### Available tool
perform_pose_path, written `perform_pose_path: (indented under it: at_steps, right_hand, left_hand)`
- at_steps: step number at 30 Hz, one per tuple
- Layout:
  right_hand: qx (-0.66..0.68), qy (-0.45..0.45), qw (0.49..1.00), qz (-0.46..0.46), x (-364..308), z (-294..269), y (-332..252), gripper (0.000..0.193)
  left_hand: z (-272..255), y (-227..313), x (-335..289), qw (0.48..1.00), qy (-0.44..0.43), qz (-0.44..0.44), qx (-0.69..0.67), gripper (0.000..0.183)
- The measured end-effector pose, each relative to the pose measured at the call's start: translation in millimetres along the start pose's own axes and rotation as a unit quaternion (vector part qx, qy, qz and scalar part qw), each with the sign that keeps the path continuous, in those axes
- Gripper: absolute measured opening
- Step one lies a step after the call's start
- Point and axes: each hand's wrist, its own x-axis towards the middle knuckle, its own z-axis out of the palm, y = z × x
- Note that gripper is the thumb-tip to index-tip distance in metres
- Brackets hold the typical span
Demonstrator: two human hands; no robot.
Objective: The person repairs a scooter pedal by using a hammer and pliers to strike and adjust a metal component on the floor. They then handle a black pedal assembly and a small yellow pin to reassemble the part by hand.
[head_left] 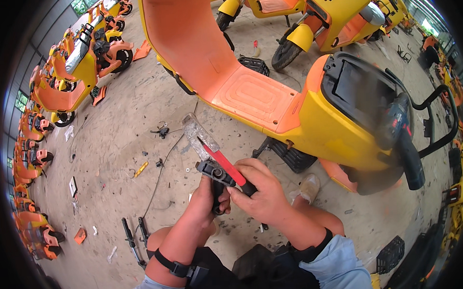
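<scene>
My right hand [259, 188] grips a hammer by its black-ended red handle [223, 162], and the worn grey hammer head [197, 135] points up and to the left. My left hand [205, 200] is closed around a black part with a clamp-like grey top and a round fitting [215, 171]. That part lies against the hammer's handle, just below the head; its exact kind I cannot make out. Both hands are close together, low in front of a yellow and orange scooter [263, 97].
A cordless drill [398, 119] rests on the scooter's open seat area. More scooters stand along the left [81, 68] and at the back [314, 19]. On the concrete floor lie a yellow tool [141, 169], a cable [161, 172], black rods [130, 234] and a black crate [391, 253].
</scene>
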Motion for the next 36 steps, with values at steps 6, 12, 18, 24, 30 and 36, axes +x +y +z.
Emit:
perform_pose_path:
  at_steps: [6, 12, 18, 24, 30, 36]
  right_hand:
    - [-0.064, 0.004, 0.997, -0.035, 5.8, -6.3, 8.2, 0.032]
    - [-0.047, -0.007, 0.999, -0.026, 6.1, -3.6, 10.1, 0.032]
    - [-0.033, -0.012, 0.999, -0.029, 8.5, 0.8, 7.4, 0.031]
    - [-0.041, -0.014, 0.998, -0.041, 8.1, 3.5, 9.0, 0.032]
    - [-0.027, -0.031, 0.999, -0.030, 8.2, 3.8, 6.7, 0.033]
    - [-0.041, -0.024, 0.999, -0.021, 6.0, 1.7, 11.1, 0.034]
  left_hand:
    - [-0.1, 3.7, 0.4, 0.998, 0.010, -0.017, 0.053, 0.066]
    - [-3.6, 0.3, 8.2, 0.998, 0.019, -0.032, 0.059, 0.051]
    - [-0.2, 5.8, 1.3, 0.997, 0.046, -0.022, 0.060, 0.038]
    - [-1.5, 5.9, -1.2, 0.995, 0.068, -0.029, 0.060, 0.040]
    - [-5.0, 3.2, 1.1, 0.998, 0.051, -0.029, 0.032, 0.051]
    - [-7.2, -0.4, 4.5, 0.998, 0.034, -0.027, 0.050, 0.060]
